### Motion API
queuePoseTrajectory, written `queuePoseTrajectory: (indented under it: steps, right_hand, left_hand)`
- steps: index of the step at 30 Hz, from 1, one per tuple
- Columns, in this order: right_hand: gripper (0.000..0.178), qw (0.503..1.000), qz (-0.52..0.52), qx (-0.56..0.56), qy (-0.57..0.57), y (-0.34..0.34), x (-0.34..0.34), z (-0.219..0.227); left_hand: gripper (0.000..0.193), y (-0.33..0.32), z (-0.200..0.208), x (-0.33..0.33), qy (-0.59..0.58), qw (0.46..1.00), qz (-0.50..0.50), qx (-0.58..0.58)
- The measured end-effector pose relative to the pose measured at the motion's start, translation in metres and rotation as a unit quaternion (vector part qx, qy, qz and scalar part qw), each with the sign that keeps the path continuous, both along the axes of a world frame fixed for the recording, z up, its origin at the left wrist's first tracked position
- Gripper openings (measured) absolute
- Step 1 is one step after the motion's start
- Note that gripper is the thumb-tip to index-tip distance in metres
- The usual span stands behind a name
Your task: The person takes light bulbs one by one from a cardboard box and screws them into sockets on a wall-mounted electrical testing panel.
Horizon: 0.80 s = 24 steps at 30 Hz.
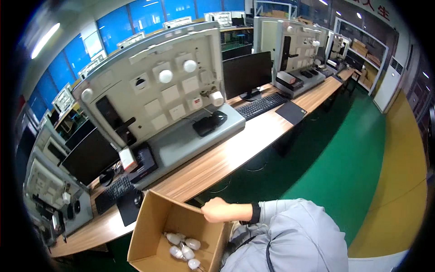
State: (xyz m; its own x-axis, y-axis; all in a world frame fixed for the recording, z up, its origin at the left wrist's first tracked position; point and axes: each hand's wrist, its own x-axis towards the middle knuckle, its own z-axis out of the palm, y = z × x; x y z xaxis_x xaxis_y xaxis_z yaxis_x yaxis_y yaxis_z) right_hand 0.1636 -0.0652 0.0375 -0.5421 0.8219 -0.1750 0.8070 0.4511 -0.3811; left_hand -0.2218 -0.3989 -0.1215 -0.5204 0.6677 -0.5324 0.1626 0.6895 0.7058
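Note:
My right hand [216,210] is closed on the upper rim of an open brown cardboard box [154,213], with the forearm reaching in from the right in a grey sleeve. Several white light bulbs [186,252] lie loose on the bottom of the box. The fingertips inside the rim are partly hidden. My left hand does not appear. Beyond the box is a long wood-topped bench [199,177].
On the bench stands a large grey display board [158,118] with round lamps, switch plates and a black door lock. Around it are a white-and-red small box [128,158], a monitor [248,75], a keyboard [260,105] and a mouse pad [291,112]. Green floor [335,149] runs alongside.

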Motion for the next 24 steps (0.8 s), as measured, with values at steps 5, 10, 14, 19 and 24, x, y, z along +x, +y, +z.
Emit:
queuePoseTrajectory:
  steps: [5,10,14,19,24]
  right_hand:
    - [0.025,0.998,0.062,-0.025,-0.002,-0.042,-0.106,-0.025]
    - [0.032,0.987,0.158,-0.018,-0.010,-0.047,-0.234,-0.035]
    - [0.029,0.972,0.230,0.018,0.041,-0.034,-0.319,-0.058]
    - [0.031,0.954,0.298,-0.013,0.015,0.000,-0.454,-0.066]
    - [0.033,0.949,0.315,0.006,0.026,0.049,-0.586,-0.025]
  left_hand:
    - [0.037,-0.129,-0.018,-0.077,0.226,0.970,-0.054,0.078]
    - [0.023,-0.106,0.103,-0.050,0.273,0.932,0.231,0.067]
    - [0.027,-0.119,0.078,-0.087,0.294,0.906,0.303,-0.043]
    - [0.031,-0.098,0.073,-0.152,0.310,0.873,0.369,-0.073]
    - [0.033,-0.061,0.106,-0.259,0.294,0.854,0.412,-0.120]
